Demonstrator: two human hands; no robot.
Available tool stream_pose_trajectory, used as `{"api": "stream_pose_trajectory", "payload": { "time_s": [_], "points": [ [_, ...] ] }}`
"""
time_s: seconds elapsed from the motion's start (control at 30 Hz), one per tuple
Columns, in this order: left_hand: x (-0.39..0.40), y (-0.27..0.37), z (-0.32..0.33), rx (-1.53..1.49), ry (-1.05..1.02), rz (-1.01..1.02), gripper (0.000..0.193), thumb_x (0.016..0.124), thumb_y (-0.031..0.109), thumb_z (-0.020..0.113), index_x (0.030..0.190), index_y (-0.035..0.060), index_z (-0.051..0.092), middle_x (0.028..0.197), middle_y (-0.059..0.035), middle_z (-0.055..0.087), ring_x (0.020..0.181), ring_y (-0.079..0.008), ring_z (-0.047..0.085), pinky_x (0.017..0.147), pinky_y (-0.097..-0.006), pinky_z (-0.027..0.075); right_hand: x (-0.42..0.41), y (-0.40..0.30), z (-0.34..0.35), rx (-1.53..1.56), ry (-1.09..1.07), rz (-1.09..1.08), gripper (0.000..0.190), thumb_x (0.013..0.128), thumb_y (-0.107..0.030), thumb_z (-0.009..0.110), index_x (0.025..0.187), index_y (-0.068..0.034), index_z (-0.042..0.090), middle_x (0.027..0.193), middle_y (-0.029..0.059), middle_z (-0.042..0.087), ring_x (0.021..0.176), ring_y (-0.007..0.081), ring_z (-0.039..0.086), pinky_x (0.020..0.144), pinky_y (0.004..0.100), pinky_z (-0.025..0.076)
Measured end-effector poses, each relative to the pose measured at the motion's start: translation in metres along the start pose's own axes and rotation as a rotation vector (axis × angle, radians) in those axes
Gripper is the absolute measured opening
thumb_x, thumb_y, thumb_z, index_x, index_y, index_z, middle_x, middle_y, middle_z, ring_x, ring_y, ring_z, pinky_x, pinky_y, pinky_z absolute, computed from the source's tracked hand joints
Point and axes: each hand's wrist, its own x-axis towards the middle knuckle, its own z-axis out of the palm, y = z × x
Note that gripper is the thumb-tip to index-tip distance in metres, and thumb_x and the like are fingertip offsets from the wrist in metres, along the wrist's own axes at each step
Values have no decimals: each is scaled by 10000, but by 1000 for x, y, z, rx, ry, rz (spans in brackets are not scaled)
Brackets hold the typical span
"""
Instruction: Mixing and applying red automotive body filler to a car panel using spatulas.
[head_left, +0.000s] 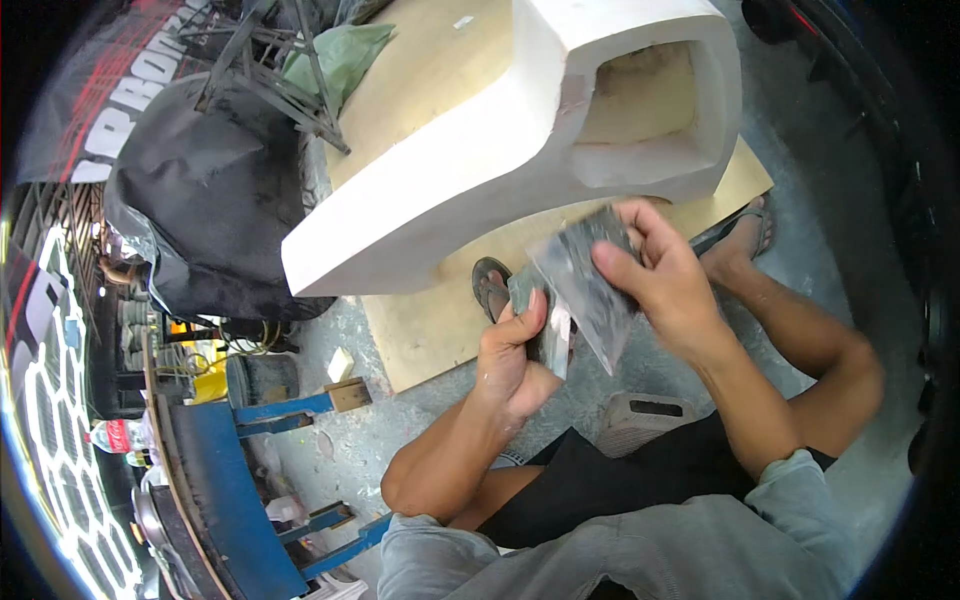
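My right hand (664, 277) grips a dark, worn sheet with a greyish, scuffed flap (589, 289), possibly sandpaper or plastic film; which one I cannot tell. Close to its left, my left hand (514, 352) pinches a grey-green folded piece (529, 285) between thumb and fingers, with a pale-streaked strip (556, 337) hanging below. The two held pieces overlap in view. Beyond both hands lies a large white moulded panel (480, 172) with a curved edge and a squarish opening at its right end. It rests on a plywood sheet (420, 330).
A blue metal-framed bench (217, 465) stands at the left, with a plastic bottle (120, 436) beside it. A black cover (217, 187) and a metal stand (277, 97) are at upper left. My sandalled feet flank the work area; a plastic stool (645, 420) is below me.
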Motion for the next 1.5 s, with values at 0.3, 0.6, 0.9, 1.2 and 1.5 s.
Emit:
{"api": "stream_pose_trajectory", "payload": {
  "time_s": [0.3, 0.6, 0.9, 1.2, 1.5],
  "points": [
    [28, 56, 7, 268, 39, 421, 334, 979, 183, 611, 1254, 6, 544, 1120, -104, 642, 925, -189, 645, 823, -317, 577, -36, -6, -92, -330, 386, -26, 458, 861, -71, 731, 1273, -19, 536, 1220, 89, 580, 1143, 157, 543, 971, 281, 447],
    [101, 154, 17, 402, -66, 842, 383, 1023, 180, 552, 1299, -78, 490, 1266, -176, 593, 1188, -305, 587, 1063, -485, 471, -46, -4, -110, -983, 128, -214, 610, 598, 46, 703, 1202, -31, 659, 966, 103, 538, 957, 239, 539, 876, 319, 429],
    [205, 181, 14, 442, -7, 857, 266, 994, 128, 590, 1186, -53, 555, 1162, -162, 640, 1029, -318, 667, 873, -499, 582, -25, 0, -103, -1066, 292, -419, 185, 727, -2, 799, 833, 4, 648, 859, 99, 536, 817, 230, 521, 730, 349, 437],
    [210, 176, 9, 469, -23, 917, 300, 983, 93, 599, 1230, -59, 525, 1182, -169, 636, 1044, -314, 665, 888, -505, 597, 38, -28, -65, -1389, 349, -1120, 483, 697, 62, 775, 1133, -109, 658, 1029, 123, 542, 967, 310, 588, 831, 378, 482],
    [209, 176, 8, 445, -33, 904, 312, 961, 53, 617, 1234, -72, 534, 1139, -142, 650, 997, -255, 676, 896, -423, 591, 92, -35, -62, -1631, 324, -1445, 634, 624, 109, 664, 1176, -201, 694, 1187, 88, 486, 1194, 336, 462, 1032, 400, 386]
  ]
}}
